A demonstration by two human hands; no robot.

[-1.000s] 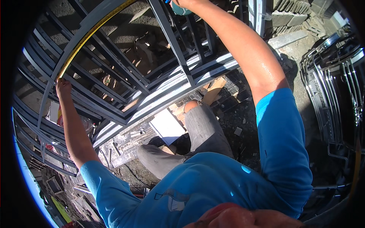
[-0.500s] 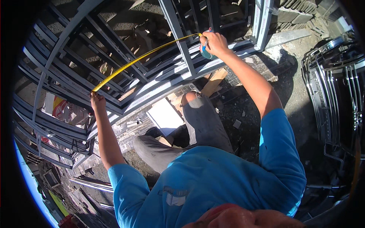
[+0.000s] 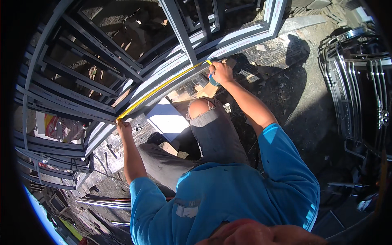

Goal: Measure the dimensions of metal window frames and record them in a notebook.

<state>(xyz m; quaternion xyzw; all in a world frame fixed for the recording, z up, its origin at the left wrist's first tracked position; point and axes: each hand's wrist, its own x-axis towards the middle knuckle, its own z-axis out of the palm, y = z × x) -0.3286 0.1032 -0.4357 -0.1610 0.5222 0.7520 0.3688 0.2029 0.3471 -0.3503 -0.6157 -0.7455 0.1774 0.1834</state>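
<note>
Yellow tape measure (image 3: 163, 87) stretched btwn both hands along grey metal frame bar (image 3: 175, 77). Left hand (image 3: 123, 127) pinches tape's free end; right hand (image 3: 221, 72) grips blue tape case (image 3: 212, 80) just below.

An outdoor metalworking yard is showing here: grey steel frames (image 3: 81, 102) are lying stacked on the left and far side, a chrome wire rack (image 3: 359, 81) is standing on the right, metal pipes (image 3: 106, 203) are lying near on the left, and sun is falling on the dirt ground (image 3: 302, 102) strewn with scraps.
</note>
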